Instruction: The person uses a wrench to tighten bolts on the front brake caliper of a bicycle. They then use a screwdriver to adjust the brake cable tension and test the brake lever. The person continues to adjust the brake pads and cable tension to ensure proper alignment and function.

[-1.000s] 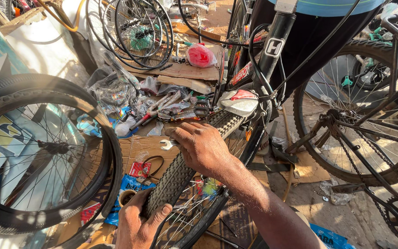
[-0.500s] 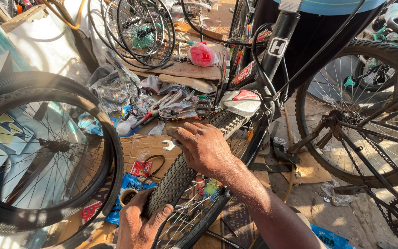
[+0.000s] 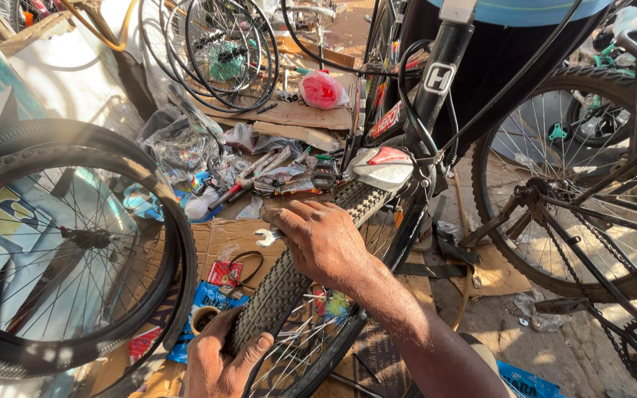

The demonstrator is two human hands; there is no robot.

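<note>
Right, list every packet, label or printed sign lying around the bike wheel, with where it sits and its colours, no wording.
Small red packet: flat rectangle on the cardboard, left of the tyre.
Blue wrapper: crumpled, just below the red packet.
Pink plastic bag: bulging, on cardboard at top centre.
Frame badge: white square mark on the black bike tube.
Painted board: blue with yellow shapes, behind the left wheel's spokes.
Blue packet: bottom right on the ground.

Loose wheel point(image 3: 60, 250) with tyre lies at left, spokes showing. A small wrench point(image 3: 265, 237) rests on flattened cardboard point(image 3: 219, 243). Pile of tools point(image 3: 274, 173) beside crumpled clear plastic point(image 3: 182, 147). Pink bag point(image 3: 322, 90) further back. Another bicycle's wheel point(image 3: 576, 169) at right, possibly with its chain.
</note>
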